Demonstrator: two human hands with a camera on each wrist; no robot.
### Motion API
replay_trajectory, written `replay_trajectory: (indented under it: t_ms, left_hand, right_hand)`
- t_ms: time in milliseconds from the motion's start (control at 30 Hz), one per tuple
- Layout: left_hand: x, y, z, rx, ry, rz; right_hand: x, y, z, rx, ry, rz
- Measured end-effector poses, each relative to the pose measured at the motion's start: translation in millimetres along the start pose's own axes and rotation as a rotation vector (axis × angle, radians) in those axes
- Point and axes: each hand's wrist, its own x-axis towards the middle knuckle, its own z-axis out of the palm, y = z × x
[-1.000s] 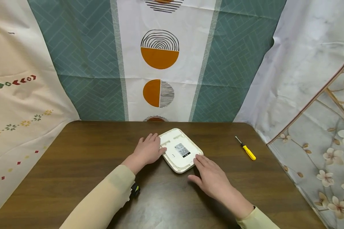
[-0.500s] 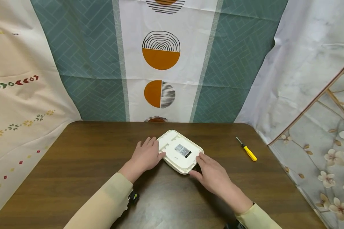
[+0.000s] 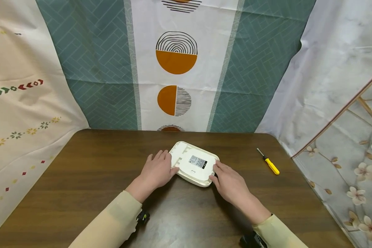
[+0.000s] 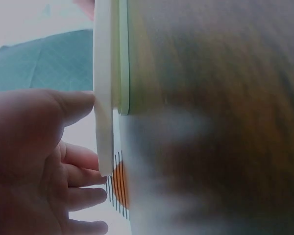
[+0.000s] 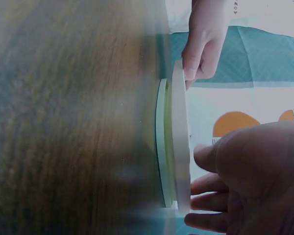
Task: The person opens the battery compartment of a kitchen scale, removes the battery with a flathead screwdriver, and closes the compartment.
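A white rounded-square device (image 3: 190, 164) with a printed label lies on the brown table, its recessed side up; it resembles a scale upside down. The left hand (image 3: 156, 169) lies at its left end, fingers fairly straight along the edge and thumb on the near side. In the left wrist view, that thumb (image 4: 78, 105) touches the white rim, with the fingers near the rim's end. On the right end, the right hand (image 3: 230, 182) rests its fingertips against the edge, thumb close to the near corner. A greenish plate (image 5: 161, 142) shows under the white body in the right wrist view.
A yellow-handled screwdriver (image 3: 268, 162) lies on the table's right side. Patterned cloth (image 3: 105, 69) hangs behind the table's back edge, with more cloth (image 3: 338, 113) at the right. Black camera straps (image 3: 254, 240) show at the wrists.
The white device has turned on the table, its long edges now lying flatter across the view. Both hands have shifted slightly with it, and the right thumb has come to the near corner.
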Motion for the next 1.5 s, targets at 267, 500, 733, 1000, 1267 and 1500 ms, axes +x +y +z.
replay_trajectory:
  t_ms: [267,500,733,1000,1267,1500]
  left_hand:
    - [-7.2,-2.5,-0.9,0.011,0.009,0.008]
    - [-17.1,-2.8,-4.2,0.018,0.031,0.031]
    - [-23.7,-3.8,-1.9,0.035,0.05,0.058]
    - [-31.3,-4.2,-2.8,0.037,0.076,0.09]
    - [-36.7,-2.9,-3.8,0.05,0.093,0.104]
    - [-41.0,-1.8,-3.7,0.069,0.1,0.114]
  right_hand:
    - [7.7,2.0,5.0,-0.014,0.022,-0.02]
    - [16.8,5.2,5.0,-0.016,0.017,-0.039]
    - [24.2,8.8,4.9,0.016,-0.018,-0.044]
    - [29.1,11.1,2.8,0.056,-0.032,-0.072]
    - [34.3,13.4,5.2,0.061,-0.057,-0.082]
    - [37.6,16.7,6.1,0.086,-0.076,-0.07]
